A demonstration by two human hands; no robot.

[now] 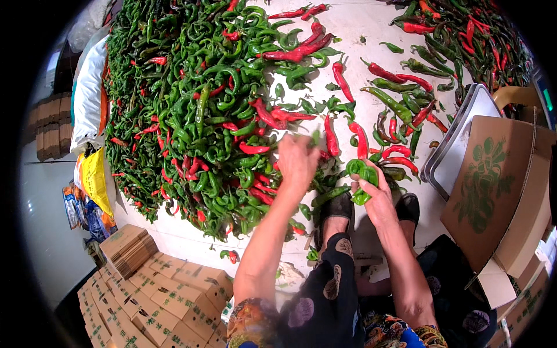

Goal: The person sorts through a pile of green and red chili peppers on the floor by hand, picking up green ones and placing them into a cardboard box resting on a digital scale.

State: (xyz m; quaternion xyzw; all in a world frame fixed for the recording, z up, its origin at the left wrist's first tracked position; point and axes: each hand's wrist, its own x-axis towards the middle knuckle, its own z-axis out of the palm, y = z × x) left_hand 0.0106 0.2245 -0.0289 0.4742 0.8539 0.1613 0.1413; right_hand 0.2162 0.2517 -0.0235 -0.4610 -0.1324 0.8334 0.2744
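My right hand point(378, 197) is closed around a few curled green chili peppers point(363, 174), in front of my shoes. Over the right edge of a big heap of green and red chili peppers point(197, 116) is my left hand point(299, 156), smeared by motion. A bit of green shows by its fingertips, but whether they grip it I cannot make out. Loose red chili peppers, such as a long red one point(331, 135), lie on the pale floor just beyond both hands. Another scatter of green and red peppers point(400, 110) lies farther to the right.
An open cardboard box point(493, 191) stands at my right beside grey trays point(455, 145). A darker pepper heap point(464, 40) lies at the far right. Stacked cartons point(156, 296) fill the lower left. White sacks point(90, 93) and a yellow bag point(96, 177) line the left side.
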